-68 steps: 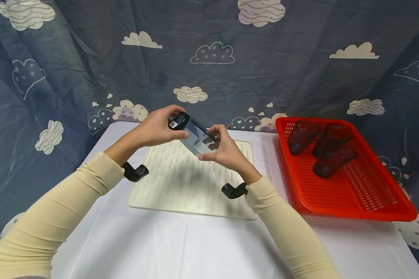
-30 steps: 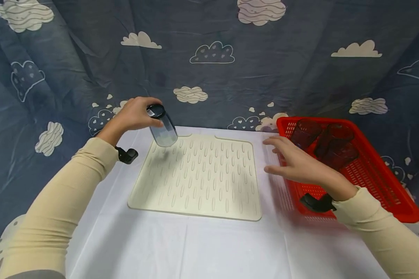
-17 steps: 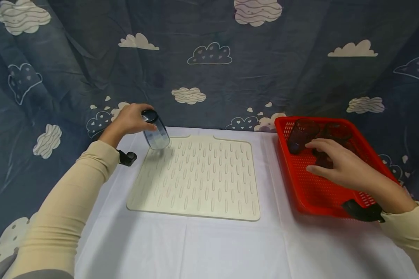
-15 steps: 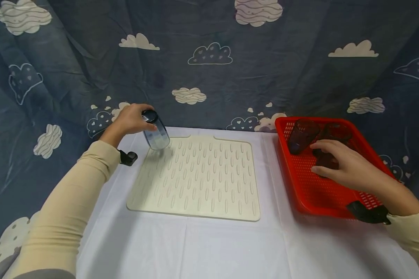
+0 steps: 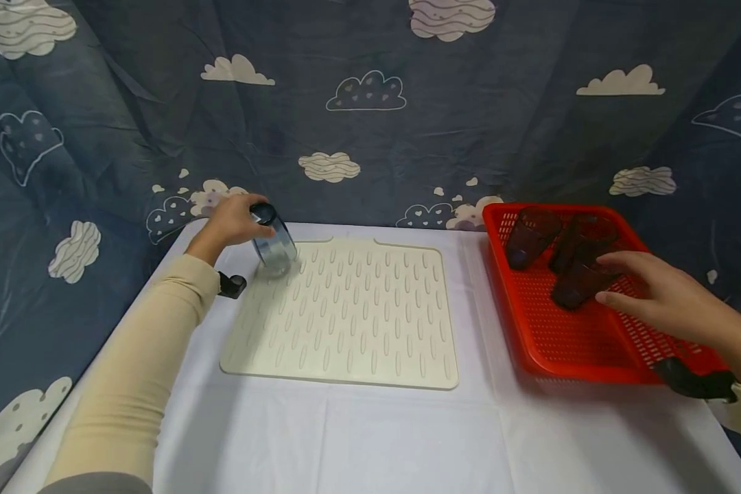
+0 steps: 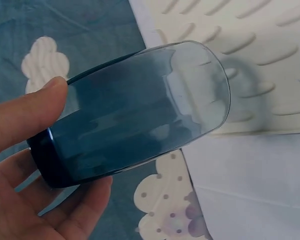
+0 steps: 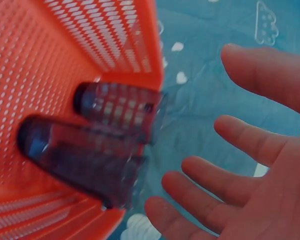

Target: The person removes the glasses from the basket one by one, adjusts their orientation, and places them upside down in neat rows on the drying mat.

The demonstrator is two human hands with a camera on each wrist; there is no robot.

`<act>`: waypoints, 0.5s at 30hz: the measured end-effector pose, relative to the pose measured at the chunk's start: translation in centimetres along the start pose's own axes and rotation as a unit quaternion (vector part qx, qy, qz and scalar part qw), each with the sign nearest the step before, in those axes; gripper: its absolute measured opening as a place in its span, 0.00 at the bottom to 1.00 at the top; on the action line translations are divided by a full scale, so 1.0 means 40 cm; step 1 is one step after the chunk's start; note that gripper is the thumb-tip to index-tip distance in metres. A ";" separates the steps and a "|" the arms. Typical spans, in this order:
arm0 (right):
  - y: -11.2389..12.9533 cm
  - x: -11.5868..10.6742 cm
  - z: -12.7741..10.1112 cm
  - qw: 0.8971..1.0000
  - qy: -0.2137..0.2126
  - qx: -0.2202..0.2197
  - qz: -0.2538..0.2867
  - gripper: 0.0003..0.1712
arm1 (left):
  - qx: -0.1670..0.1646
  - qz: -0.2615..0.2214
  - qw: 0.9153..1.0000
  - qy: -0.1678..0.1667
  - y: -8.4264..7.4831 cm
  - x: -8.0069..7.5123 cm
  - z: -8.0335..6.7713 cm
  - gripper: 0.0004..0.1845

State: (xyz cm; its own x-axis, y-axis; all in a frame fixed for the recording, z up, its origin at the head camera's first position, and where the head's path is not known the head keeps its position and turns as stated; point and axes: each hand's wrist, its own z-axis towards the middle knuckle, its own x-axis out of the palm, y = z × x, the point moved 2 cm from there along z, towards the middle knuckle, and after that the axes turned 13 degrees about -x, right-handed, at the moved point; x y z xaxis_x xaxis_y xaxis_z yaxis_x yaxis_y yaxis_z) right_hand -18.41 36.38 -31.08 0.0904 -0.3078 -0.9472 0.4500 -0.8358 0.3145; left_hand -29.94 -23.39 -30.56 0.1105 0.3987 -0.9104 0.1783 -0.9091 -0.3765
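Observation:
My left hand grips a blue-tinted drinking glass by its dark base, at the back left corner of the cream ribbed mat. The glass is upside down and tilted. Its clear rim, close over the mat, faces away from the palm in the left wrist view, with fingers and thumb around the base. Over the right side of the red basket, my right hand has its fingers spread and holds nothing. It is nearest to a dark glass lying there, its fingertips overlapping the rim.
Two more dark glasses, one at the back left and one behind the nearest, lean in the basket. A white cloth covers the table. Behind it hangs a dark blue curtain with a cloud print.
Both hands held the glass at first. Then my right hand let go and moved right, over the basket. My left hand carried the glass left and lowered it toward the mat's corner.

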 end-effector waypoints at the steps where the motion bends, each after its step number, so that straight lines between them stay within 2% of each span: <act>1: -0.009 0.001 -0.003 1.000 0.001 0.004 0.005 0.39 | 0.002 0.005 1.000 0.000 0.001 0.005 0.002 0.38; 4: -0.032 0.004 -0.011 1.000 0.009 0.014 0.014 0.39 | 0.004 0.015 1.000 0.003 0.003 0.020 0.010 0.37; 9: -0.057 0.005 -0.022 0.999 0.021 0.033 0.018 0.40 | 0.005 0.006 1.000 0.014 0.002 0.044 0.022 0.38; 15: -0.072 0.011 -0.025 0.998 0.034 0.043 0.023 0.40 | -0.008 0.000 1.000 0.018 -0.003 0.063 0.032 0.38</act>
State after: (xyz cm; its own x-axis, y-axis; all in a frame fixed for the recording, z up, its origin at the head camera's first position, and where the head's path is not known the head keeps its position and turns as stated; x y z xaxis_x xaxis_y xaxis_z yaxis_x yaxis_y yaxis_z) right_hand -18.79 39.11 -32.47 0.1715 -0.3177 -0.9326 0.3656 -0.8585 0.3597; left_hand -30.95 -22.41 -33.04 0.1450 0.4038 -0.9033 0.1946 -0.9067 -0.3741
